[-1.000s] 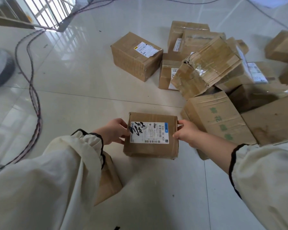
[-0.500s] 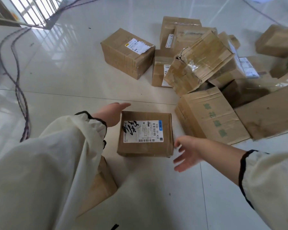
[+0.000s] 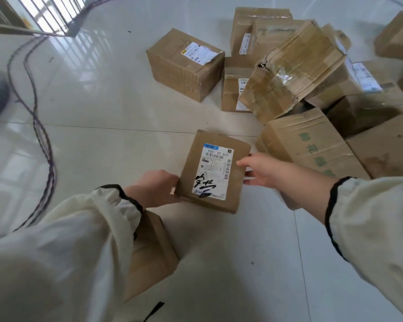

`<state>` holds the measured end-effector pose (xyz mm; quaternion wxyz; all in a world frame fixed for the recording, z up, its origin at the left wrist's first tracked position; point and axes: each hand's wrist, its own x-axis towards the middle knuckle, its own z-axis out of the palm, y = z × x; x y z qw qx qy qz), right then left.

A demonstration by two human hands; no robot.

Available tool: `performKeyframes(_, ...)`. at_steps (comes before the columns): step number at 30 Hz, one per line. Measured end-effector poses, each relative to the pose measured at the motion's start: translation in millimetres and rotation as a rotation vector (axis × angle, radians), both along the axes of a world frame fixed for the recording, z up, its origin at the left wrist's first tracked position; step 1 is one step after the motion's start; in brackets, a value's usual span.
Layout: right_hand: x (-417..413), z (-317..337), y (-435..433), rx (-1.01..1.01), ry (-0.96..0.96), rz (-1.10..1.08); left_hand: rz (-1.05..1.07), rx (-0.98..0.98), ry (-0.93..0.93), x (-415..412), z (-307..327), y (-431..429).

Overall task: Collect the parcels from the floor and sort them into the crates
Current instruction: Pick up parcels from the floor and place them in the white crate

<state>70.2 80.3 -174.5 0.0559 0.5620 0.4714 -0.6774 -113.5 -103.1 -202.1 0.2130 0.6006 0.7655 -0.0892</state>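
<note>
A small cardboard parcel [image 3: 237,180] with a white shipping label and black handwriting is in front of me, turned so the label runs lengthwise away from me. My left hand [image 3: 156,188] grips its near left corner. My right hand [image 3: 260,169] touches its right edge with fingers spread. A second brown parcel [image 3: 154,252] lies under my left forearm, partly hidden by the sleeve. No crate is in view.
A heap of cardboard parcels fills the right side: a labelled cube [image 3: 186,63], a torn taped box [image 3: 289,70], a large box with green print [image 3: 312,145]. Dark cables [image 3: 40,126] run along the tiled floor at left. A barred window [image 3: 49,12] is top left.
The labelled parcel was let go for a moment, then taken again and turned about a quarter turn. Both hands are back on its sides.
</note>
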Motion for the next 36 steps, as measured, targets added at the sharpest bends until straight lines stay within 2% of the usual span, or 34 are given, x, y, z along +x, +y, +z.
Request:
performKeyframes(4, -11, -6, -6, 0.196, -0.049, 0.081, -0.059, -0.037, 0.000, 11, -3, 7)
performKeyframes(8, -3, -7, -4, 0.148, -0.060, 0.099, 0.016, -0.100, -0.027, 2, -4, 6)
performKeyframes(10, 2, -8, -3, 0.136, -0.084, 0.111, 0.178, -0.099, -0.051, -5, -3, 8)
performKeyframes(11, 6, -9, -2, 0.131, -0.100, 0.112, 0.343, -0.059, -0.119, -7, -3, 13)
performKeyframes(13, 10, -11, -5, 0.093, -0.120, 0.124, 0.736, 0.056, -0.416, -7, 1, 23)
performKeyframes(15, 14, -13, -8, 0.049, -0.124, 0.156, 0.952, 0.054, -0.715, 3, 6, 38)
performKeyframes(17, 16, -17, -11, 0.023, -0.109, 0.179, 0.923, -0.015, -0.824, 11, 10, 46)
performKeyframes(19, 15, -22, -12, 0.019, -0.091, 0.168, 0.882, -0.023, -0.825, 14, 9, 47)
performKeyframes(23, 8, -20, -17, -0.014, -0.039, 0.118, 0.958, 0.104, -0.924, 19, 4, 47)
performKeyframes(25, 2, -7, -21, 0.044, -0.021, 0.084, 1.008, 0.199, -0.993, 28, 14, 46)
performKeyframes(28, -1, 42, -24, 0.230, 0.010, 0.065, 1.057, 0.350, -1.016, 35, 54, 44)
performKeyframes(30, 1, 92, -23, 0.343, 0.047, 0.056, 1.043, 0.434, -1.019, 34, 103, 48)
performKeyframes(33, 11, 191, -18, 0.439, 0.148, -0.014, 0.964, 0.511, -0.991, 30, 205, 63)
performKeyframes(36, 35, 321, -5, 0.552, 0.132, -0.076, 0.883, 0.556, -0.967, 39, 330, 84)
